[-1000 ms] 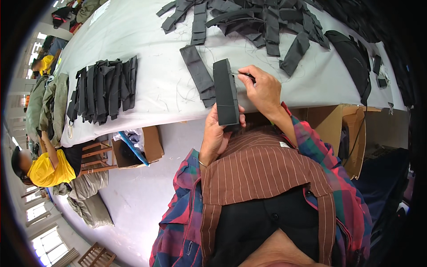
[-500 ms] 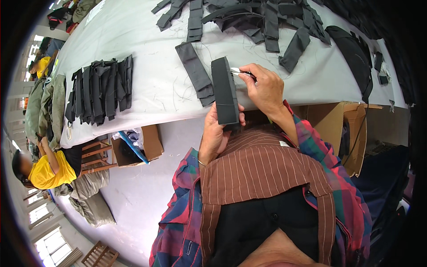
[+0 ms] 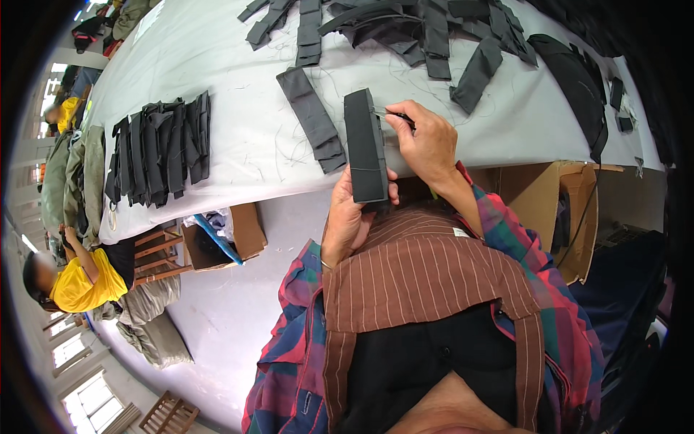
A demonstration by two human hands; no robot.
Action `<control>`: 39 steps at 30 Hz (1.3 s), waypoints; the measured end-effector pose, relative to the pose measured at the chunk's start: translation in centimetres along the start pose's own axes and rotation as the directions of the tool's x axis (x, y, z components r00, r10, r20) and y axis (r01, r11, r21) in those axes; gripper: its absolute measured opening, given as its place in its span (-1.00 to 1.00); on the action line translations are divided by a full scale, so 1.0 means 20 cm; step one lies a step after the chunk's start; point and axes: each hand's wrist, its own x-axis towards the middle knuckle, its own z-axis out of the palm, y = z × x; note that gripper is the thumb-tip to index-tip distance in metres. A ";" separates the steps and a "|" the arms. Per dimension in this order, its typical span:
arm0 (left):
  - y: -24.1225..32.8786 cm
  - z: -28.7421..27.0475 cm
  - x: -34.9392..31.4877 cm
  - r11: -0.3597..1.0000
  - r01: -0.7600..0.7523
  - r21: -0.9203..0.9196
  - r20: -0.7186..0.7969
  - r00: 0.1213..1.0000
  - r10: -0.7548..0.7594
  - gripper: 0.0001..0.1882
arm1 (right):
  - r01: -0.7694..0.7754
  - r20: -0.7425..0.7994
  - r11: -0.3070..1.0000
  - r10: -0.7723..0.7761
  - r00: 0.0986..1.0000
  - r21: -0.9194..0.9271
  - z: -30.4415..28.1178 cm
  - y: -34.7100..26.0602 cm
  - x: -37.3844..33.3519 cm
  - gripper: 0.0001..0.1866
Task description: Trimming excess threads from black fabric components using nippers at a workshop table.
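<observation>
A flat black fabric strip (image 3: 366, 145) stands lengthwise in my left hand (image 3: 347, 217), whose fingers are closed around its lower end. At the strip's upper right edge, small thread snips (image 3: 405, 117) with a dark handle point their light metal tips toward the fabric. My right hand (image 3: 431, 145) is closed around them, thumb and forefinger pinching. Just left of the held piece, another black fabric strip (image 3: 311, 119) lies slantwise on the table. Loose threads are scattered around it.
A row of stacked black strips (image 3: 160, 148) lies on the white-covered table (image 3: 238, 155) at left, with a heap of more strips (image 3: 390, 25) at the far side. Below the edge stand cardboard boxes (image 3: 249, 231). A co-worker in yellow (image 3: 90, 286) is at far left.
The snips' pale tips, spread clear in the earlier frame, now look narrower beside the strip's edge. My right hand has moved slightly left; the left hand keeps its hold.
</observation>
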 end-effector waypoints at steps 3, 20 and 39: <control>0.00 0.00 0.00 1.000 0.005 -0.002 -0.001 1.000 -0.005 -0.70 | -0.053 0.000 0.998 0.053 0.999 0.040 0.00 0.00 0.00 -0.87; -0.05 -0.05 0.01 0.988 0.102 0.120 -0.070 0.993 -0.094 -0.71 | -0.134 0.184 0.990 0.122 0.975 0.053 -0.02 0.01 0.02 -0.86; -0.06 -0.03 -0.01 0.905 0.073 0.418 -0.030 0.997 -0.067 -0.74 | -0.032 0.173 0.998 0.040 0.984 -0.047 0.11 0.11 0.11 -0.87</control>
